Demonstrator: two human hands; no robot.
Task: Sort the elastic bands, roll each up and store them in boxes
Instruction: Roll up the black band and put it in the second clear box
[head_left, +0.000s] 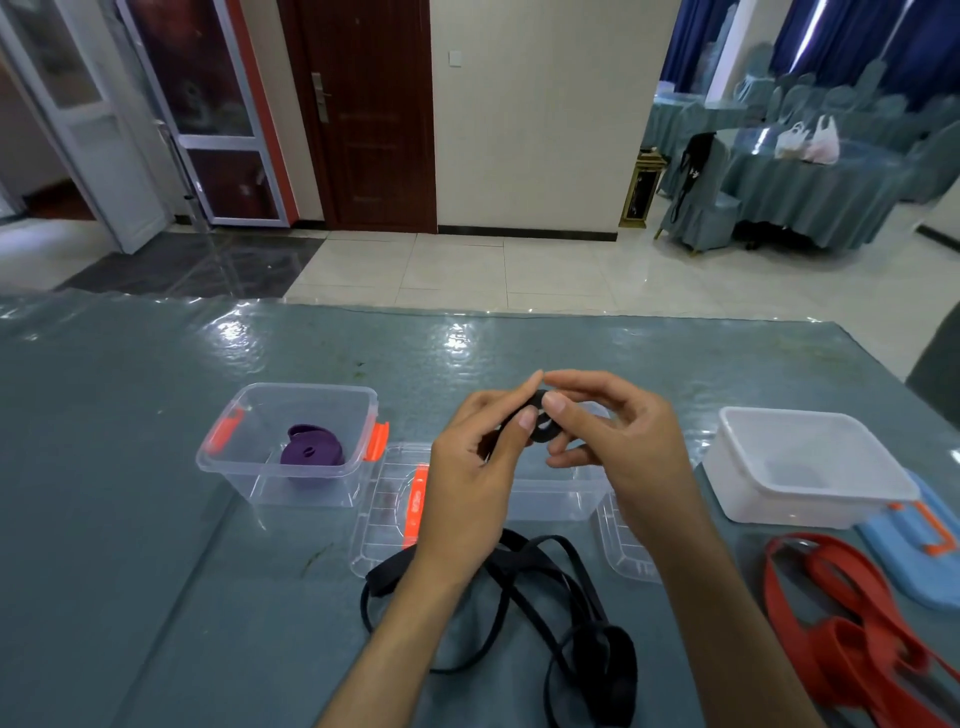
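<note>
Black flat elastic band (540, 587) hangs from a small rolled coil (543, 426) pinched between both hands above the middle clear plastic box (556, 499). Left hand (467, 467) fingers and right hand (618, 436) fingers grip the coil; the loose length trails toward the near edge of the surface (130, 519), under the left wrist.

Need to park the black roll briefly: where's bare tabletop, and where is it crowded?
Bare: the table left of the purple-band box, and the strip beyond the boxes to the far edge. Crowded: near centre with the loose black band and clear lids, near right with the red bands.
</note>
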